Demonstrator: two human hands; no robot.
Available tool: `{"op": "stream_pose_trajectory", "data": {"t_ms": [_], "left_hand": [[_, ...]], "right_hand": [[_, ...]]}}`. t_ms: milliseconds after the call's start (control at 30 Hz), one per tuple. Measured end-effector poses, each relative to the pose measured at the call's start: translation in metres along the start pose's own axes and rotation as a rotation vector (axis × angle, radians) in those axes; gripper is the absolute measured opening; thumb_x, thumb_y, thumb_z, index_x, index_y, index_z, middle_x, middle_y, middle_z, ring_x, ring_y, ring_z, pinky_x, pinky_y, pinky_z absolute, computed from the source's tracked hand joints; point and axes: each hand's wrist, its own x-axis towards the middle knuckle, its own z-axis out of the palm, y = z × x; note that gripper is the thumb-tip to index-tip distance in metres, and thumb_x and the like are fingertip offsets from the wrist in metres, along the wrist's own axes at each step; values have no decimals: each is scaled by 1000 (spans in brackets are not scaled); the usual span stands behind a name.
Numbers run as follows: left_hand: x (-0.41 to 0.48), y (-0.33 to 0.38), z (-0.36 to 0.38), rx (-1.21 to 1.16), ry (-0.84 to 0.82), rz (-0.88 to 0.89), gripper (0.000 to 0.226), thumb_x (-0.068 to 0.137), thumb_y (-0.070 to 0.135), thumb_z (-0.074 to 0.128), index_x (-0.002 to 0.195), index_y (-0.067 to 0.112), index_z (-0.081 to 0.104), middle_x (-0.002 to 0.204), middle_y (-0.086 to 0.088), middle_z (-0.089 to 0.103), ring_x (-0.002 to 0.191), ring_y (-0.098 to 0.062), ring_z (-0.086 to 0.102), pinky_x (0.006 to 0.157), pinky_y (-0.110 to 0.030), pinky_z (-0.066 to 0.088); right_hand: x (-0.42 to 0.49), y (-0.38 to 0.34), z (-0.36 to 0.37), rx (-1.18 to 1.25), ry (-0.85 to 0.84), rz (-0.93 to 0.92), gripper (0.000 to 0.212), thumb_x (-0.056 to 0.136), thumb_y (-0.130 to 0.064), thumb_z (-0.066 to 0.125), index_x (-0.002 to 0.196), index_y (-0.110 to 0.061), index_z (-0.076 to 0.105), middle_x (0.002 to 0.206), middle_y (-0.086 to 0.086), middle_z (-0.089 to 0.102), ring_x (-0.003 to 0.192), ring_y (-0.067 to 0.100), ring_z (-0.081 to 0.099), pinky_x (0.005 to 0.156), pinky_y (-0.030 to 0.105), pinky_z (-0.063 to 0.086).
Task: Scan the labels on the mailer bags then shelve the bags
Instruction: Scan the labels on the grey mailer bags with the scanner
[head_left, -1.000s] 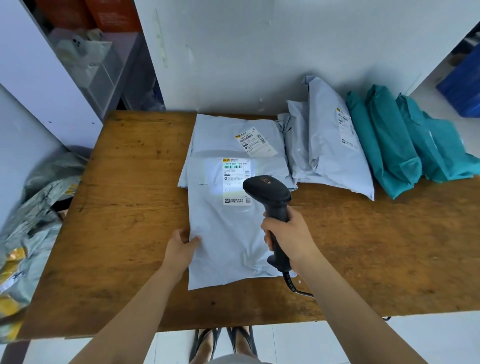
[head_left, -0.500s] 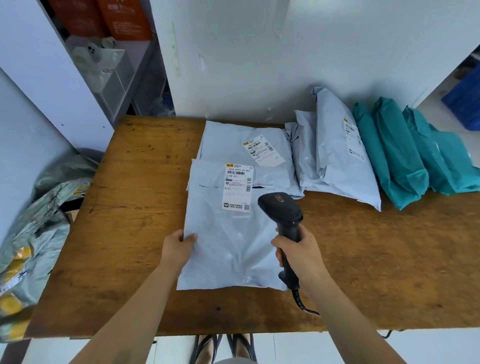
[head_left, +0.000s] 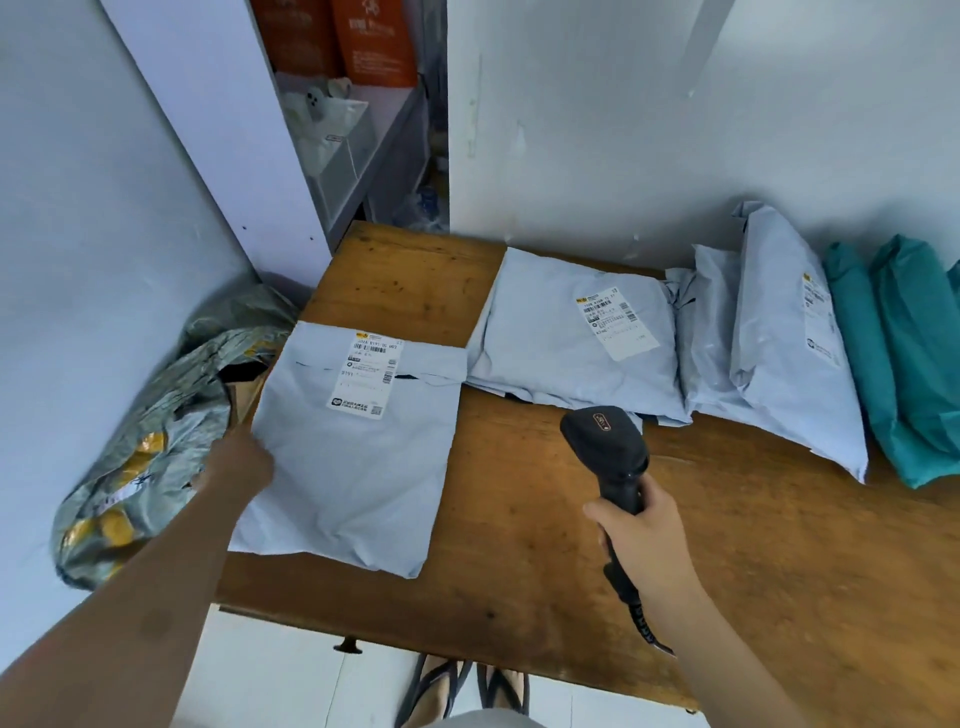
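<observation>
Table (head_left: 545, 519) of worn brown wood carries a row of grey and teal bags along the wall, with one flat grey mailer bag (head_left: 353, 452) lying label-up at its left edge, partly overhanging. Left hand (head_left: 236, 467) pinches that bag's left edge. Right hand (head_left: 641, 540) is wrapped around a black scanner (head_left: 608, 447) above bare wood.

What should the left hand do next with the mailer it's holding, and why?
Probably lift the grey mailer bag clear of the table toward the shelf: the left hand grips its left edge, it overhangs the table's left side, and the scanner in the right hand points away.
</observation>
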Motion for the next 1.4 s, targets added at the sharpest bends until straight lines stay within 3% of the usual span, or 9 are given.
{"op": "stream_pose_trajectory", "data": {"t_ms": [67,167,333,500,700,867,1133,1267,1400], "left_hand": [[-8,22,-1,117,73,-83,48,91,17,49,134,2,33,141,-28,33,129,-44,34,105,-56,28],[-26,73,14,119,255,257,43,89,12,47,130,4,40,132,-26,44,120,-43,43,98,-52,36],[-65,169,60,-140,-49,724,25,93,24,51,112,9,57,109,-13,64,94,-26,60,77,-33,48],[-88,247,108,462,96,1251,55,93,19,46,145,14,27,148,-15,31,132,-31,36,105,-41,34],[-94,294,141,843,201,1223,34,89,17,52,122,10,55,130,-13,47,126,-35,38,105,-44,31],[-102,279,149,639,179,1305,38,87,0,44,119,10,61,125,-6,56,127,-29,43,114,-45,17],[-150,172,163,444,4,1729,47,42,21,89,87,20,78,98,5,75,90,-17,72,91,-41,52],[-155,112,160,441,-134,1790,21,69,46,67,84,33,73,109,16,69,103,-5,59,99,-27,40],[-153,84,147,114,-127,1473,43,89,56,39,111,27,62,127,-3,61,114,-14,52,102,-24,36]], "right_hand": [[-1,1,-4,7,22,2,17,81,3,63,79,-11,52,58,12,50,49,20,43,51,29,38],[0,3,-13,24,67,14,17,82,3,62,78,-11,53,57,10,50,48,18,43,49,28,38],[4,0,-30,71,117,31,16,81,1,64,78,-10,52,57,7,45,45,15,37,46,27,33],[4,-2,-48,92,166,25,18,80,1,62,79,-13,52,58,4,45,51,17,37,46,26,34],[-5,10,-69,107,214,77,14,81,0,63,88,-9,55,60,2,49,51,15,41,46,24,37],[-10,22,-79,135,248,137,15,82,-1,62,89,-11,55,63,6,49,54,19,41,52,30,37],[-8,16,-65,152,182,89,13,78,1,63,87,-5,55,63,13,47,57,25,41,54,32,38],[-4,11,-52,108,105,99,17,80,0,63,85,-14,56,63,10,51,53,18,45,48,24,43],[-1,16,-37,71,19,176,15,78,-3,62,89,-11,55,61,7,50,48,17,43,45,24,40]]}}
